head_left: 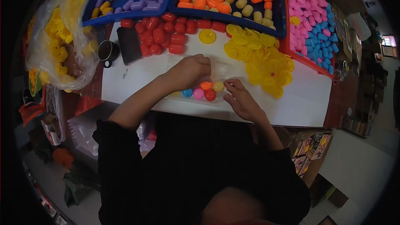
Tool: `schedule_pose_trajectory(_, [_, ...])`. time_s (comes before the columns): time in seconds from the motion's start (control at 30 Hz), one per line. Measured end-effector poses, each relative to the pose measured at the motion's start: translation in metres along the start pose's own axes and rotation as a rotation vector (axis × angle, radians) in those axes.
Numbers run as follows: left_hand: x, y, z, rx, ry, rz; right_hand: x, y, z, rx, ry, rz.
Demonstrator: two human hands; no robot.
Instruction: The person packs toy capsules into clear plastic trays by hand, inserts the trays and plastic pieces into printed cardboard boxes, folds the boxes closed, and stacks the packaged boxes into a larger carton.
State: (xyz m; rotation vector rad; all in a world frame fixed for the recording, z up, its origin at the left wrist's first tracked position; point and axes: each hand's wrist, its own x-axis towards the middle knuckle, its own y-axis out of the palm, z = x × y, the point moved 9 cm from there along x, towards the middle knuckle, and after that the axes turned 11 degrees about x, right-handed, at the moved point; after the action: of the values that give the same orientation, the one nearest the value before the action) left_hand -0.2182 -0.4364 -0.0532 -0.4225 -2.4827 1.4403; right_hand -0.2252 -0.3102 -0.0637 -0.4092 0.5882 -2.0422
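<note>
My left hand [189,73] reaches over a clear plastic tray or bag [214,103], its fingers curled together; whatever they hold, if anything, is hidden. Below it lie a blue capsule [187,93], a pink capsule [198,94], a red capsule [210,95], an orange capsule [206,85] and a beige capsule [218,86]. Just right of these is my right hand [243,102], with thumb and forefinger apart beside the beige and red capsules. Whether it touches the clear plastic, I cannot tell.
Red capsules [158,35] and yellow discs [271,67] lie on the white tabletop [306,104]. Behind stand a blue tray [125,16], a second blue tray [233,18] and a red tray [308,63], all holding capsules. A dark cup [108,51] and a bag [62,46] are left.
</note>
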Motion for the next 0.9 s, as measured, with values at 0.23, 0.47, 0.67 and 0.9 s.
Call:
schedule_pose_trajectory(0.23, [-0.002,-0.095,0.003,-0.236,-0.056,-0.457,0.18,-0.151,0.013,0.261,-0.046,-0.399])
schedule_pose_trajectory(0.47, [-0.009,-0.114,0.01,-0.276,-0.166,-0.506,0.391,-0.122,-0.087,-0.052,-0.032,-0.381])
schedule_pose_trajectory(0.67, [-0.029,-0.145,0.095,-0.583,-0.6,-0.885,0.291,-0.183,-0.017,-0.256,0.003,-0.615])
schedule_pose_trajectory(0.9, [0.071,-0.144,-0.002,-0.34,-0.129,-0.615,0.057,-0.189,0.013,0.296,0.034,-0.74])
